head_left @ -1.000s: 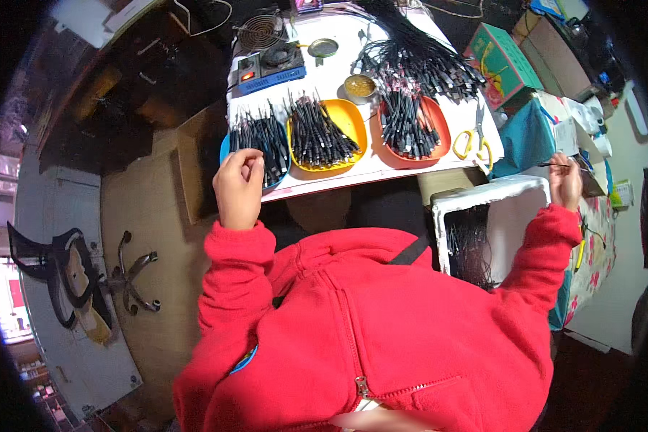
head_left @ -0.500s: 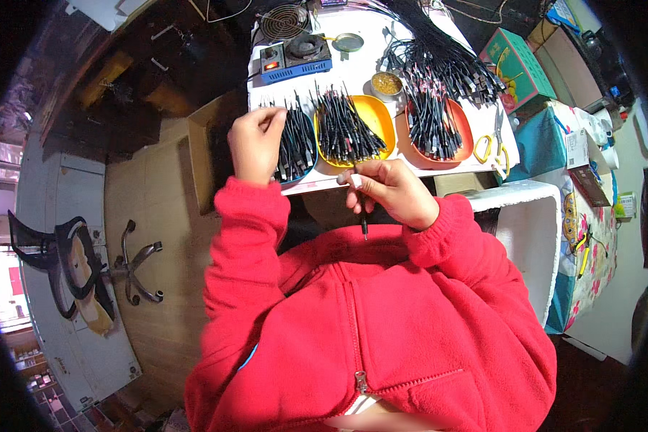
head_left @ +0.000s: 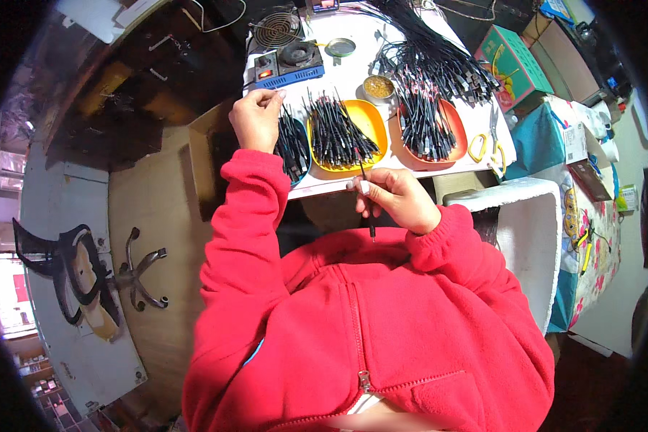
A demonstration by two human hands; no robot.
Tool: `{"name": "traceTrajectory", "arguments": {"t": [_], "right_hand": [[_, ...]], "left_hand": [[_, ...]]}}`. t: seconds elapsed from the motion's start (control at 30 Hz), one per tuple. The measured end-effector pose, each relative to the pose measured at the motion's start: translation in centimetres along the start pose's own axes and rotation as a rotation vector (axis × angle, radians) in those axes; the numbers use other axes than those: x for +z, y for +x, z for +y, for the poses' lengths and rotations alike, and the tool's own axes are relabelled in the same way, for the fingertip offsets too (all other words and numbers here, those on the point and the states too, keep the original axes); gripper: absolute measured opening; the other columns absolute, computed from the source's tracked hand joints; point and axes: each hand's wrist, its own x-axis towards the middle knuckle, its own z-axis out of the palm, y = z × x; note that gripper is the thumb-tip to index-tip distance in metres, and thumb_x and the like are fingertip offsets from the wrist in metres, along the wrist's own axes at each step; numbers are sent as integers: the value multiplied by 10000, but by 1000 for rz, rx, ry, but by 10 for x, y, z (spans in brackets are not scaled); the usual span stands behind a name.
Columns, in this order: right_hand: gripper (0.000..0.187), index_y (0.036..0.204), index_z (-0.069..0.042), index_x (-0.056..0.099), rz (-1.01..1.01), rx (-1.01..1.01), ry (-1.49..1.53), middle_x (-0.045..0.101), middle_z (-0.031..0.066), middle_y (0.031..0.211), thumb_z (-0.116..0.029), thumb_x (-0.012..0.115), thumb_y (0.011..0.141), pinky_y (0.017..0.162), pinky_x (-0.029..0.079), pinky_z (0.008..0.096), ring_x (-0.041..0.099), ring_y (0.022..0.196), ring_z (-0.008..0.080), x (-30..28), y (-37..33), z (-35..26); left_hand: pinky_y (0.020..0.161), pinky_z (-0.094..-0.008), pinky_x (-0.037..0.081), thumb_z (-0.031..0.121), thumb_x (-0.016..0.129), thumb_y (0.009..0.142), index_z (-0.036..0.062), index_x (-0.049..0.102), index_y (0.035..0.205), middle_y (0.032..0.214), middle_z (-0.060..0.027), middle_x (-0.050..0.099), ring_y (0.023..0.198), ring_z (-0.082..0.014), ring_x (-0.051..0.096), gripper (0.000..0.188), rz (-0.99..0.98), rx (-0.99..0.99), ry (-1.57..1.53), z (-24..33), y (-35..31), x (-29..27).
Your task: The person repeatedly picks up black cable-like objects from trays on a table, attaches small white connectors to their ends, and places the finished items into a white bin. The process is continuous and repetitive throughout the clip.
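My right hand (head_left: 403, 200) is closed in a pinch on a short black cable (head_left: 372, 229), held upright in front of my jacket at the table's near edge. Raised beside the table's left edge is my left hand (head_left: 255, 124), thumb and fingertips pressed together; anything between them is too small to make out. Just beyond its fingertips stands a blue heating unit (head_left: 301, 75) with a round pot on top and a lit switch. Short black cables (head_left: 338, 137) fill much of a yellow tray (head_left: 373, 126). More cables lie in a blue tray (head_left: 295, 180), partly behind my left hand.
A red-orange tray (head_left: 459, 147) holds further cables, beside yellow-handled scissors (head_left: 498, 147). A small bowl of amber material (head_left: 379, 87) and a round metal lid (head_left: 340, 47) stand behind. Long black cables (head_left: 439, 61) spread across the back. A white foam box (head_left: 547, 216) sits at right.
My left hand has moved away from me, toward the heating unit, its fingertips still together. My right hand keeps its hold on the cable. The view has shifted slightly.
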Motion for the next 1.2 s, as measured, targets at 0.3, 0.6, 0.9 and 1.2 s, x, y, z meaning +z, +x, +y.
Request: {"name": "traceTrajectory", "arguments": {"t": [0.3,0.6,0.9,1.2], "right_hand": [[228,1052,-5,632,75,-131,-123,603,23,686,-171,497,975,539,436,229,548,599,64,10,-10,-2],[173,947,22,633,352,-346,-129,571,-11,702,-147,607,920,589,479,230,538,641,51,-17,-48,-22],[226,943,-2,640,377,-384,-396,615,83,737,-220,635,884,645,465,295,575,687,142,-65,-93,-19],[198,934,-63,591,1319,-237,290,411,-40,568,-260,573,926,410,308,249,341,446,85,-425,-200,-36]], "left_hand": [[499,-207,349,119,752,797,-31,677,799,648,26,583,558,-33,463,168,-38,-154,-344,26,-3,-45],[464,-182,298,85,684,859,7,651,846,618,32,535,499,-29,407,86,-407,-261,-760,129,-91,15],[460,-189,283,106,682,864,11,652,891,622,23,536,500,-41,400,104,-582,-262,-911,152,-117,64],[486,-165,321,61,541,939,-48,601,1048,761,-25,565,537,-32,411,166,-378,-291,-812,76,-63,-24]]}}
